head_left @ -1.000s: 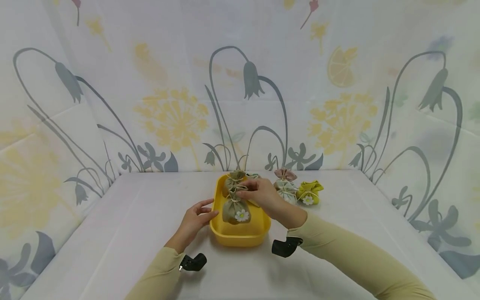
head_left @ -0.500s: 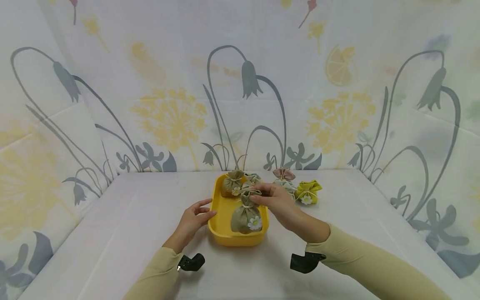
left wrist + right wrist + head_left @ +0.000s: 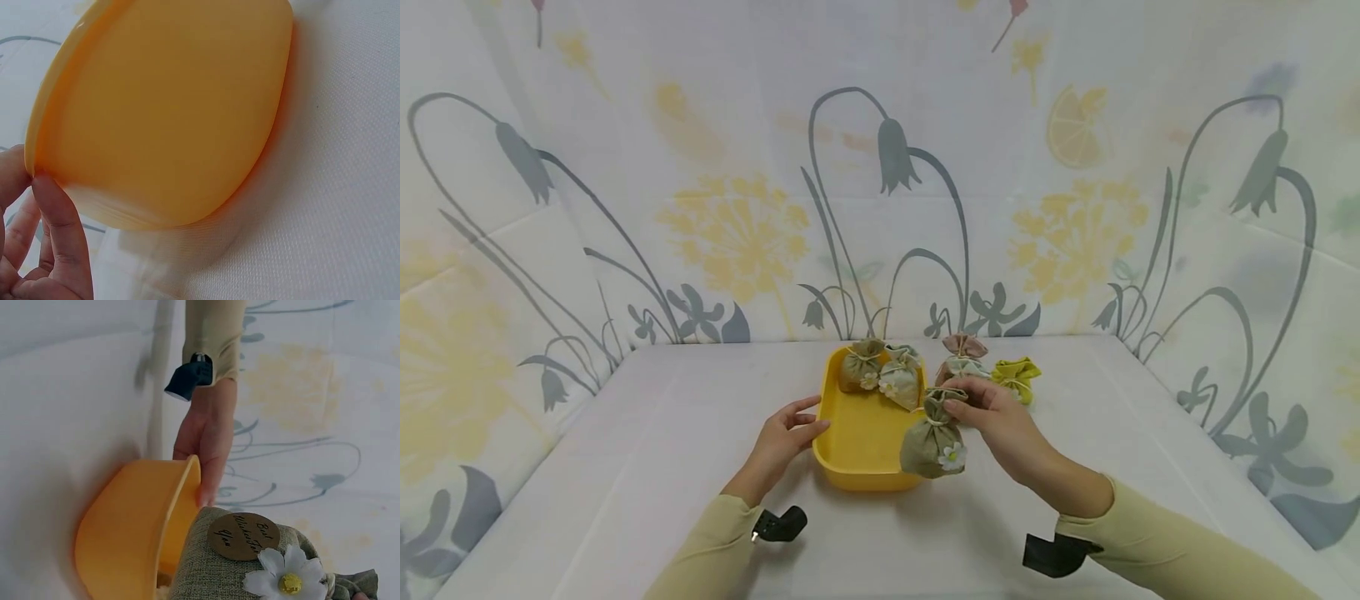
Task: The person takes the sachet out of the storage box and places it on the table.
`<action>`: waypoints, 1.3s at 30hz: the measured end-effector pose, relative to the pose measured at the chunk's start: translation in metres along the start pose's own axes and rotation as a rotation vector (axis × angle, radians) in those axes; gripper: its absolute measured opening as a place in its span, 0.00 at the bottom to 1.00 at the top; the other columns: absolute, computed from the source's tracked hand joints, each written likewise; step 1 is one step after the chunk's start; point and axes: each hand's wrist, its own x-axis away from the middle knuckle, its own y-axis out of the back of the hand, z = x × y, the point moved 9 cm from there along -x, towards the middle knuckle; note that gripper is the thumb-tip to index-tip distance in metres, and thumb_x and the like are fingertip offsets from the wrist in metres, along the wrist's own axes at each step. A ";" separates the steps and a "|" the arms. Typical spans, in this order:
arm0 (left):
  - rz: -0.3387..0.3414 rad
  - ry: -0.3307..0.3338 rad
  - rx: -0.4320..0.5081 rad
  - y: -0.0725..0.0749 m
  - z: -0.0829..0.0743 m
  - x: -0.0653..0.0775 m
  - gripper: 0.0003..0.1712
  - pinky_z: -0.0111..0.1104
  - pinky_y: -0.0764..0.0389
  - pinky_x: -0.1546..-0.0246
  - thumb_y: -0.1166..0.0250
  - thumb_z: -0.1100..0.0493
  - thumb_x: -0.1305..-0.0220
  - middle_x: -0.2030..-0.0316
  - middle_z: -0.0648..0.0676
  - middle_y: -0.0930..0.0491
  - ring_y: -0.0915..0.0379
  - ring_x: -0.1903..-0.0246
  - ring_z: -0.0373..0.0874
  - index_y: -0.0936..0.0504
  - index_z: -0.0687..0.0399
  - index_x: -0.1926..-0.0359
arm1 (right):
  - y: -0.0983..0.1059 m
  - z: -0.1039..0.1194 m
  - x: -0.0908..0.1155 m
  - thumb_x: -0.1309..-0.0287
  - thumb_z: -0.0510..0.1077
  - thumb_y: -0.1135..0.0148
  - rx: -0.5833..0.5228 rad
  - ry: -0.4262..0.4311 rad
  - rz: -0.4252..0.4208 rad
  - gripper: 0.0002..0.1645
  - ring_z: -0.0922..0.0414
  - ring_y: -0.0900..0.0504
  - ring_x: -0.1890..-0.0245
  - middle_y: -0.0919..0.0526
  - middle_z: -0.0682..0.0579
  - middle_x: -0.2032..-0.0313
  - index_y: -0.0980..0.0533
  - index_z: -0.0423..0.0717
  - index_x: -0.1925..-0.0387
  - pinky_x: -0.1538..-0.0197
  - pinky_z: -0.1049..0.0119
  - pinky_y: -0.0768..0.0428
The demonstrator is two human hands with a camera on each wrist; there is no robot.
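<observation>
My right hand (image 3: 1011,425) pinches the gathered neck of a grey-green drawstring pouch (image 3: 927,452), which hangs over the right front corner of a yellow plastic tub (image 3: 861,433). The right wrist view shows the pouch's (image 3: 206,569) white flower and a round brown "Best Wishes For You" tag (image 3: 242,536). My left hand (image 3: 778,446) holds the tub's left rim; in the left wrist view its fingertips (image 3: 53,194) lie at the rim. Inside the tub's far end sit a brownish pouch (image 3: 859,371) and a pale green pouch (image 3: 901,382), each with a small flower.
Right of the tub stand a pink pouch (image 3: 964,347), a pale pouch (image 3: 962,367) partly hidden behind my right hand, and a bright yellow-green pouch (image 3: 1018,379). A white cloth (image 3: 647,467) covers the table, with a flower-printed curtain (image 3: 760,167) behind it.
My right hand has moved right and toward me, carrying the grey-green pouch from above the tub's middle to its right front corner. The left hand stays at the rim.
</observation>
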 end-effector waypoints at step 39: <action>-0.010 -0.014 0.018 0.000 0.002 -0.001 0.27 0.35 0.21 0.57 0.35 0.60 0.41 0.57 0.59 0.29 0.28 0.63 0.48 0.28 0.55 0.40 | 0.136 -0.074 -0.027 0.33 0.35 0.52 0.158 -0.037 -0.283 0.21 0.71 0.26 0.64 0.24 0.59 0.63 0.36 0.22 0.45 0.56 0.75 0.25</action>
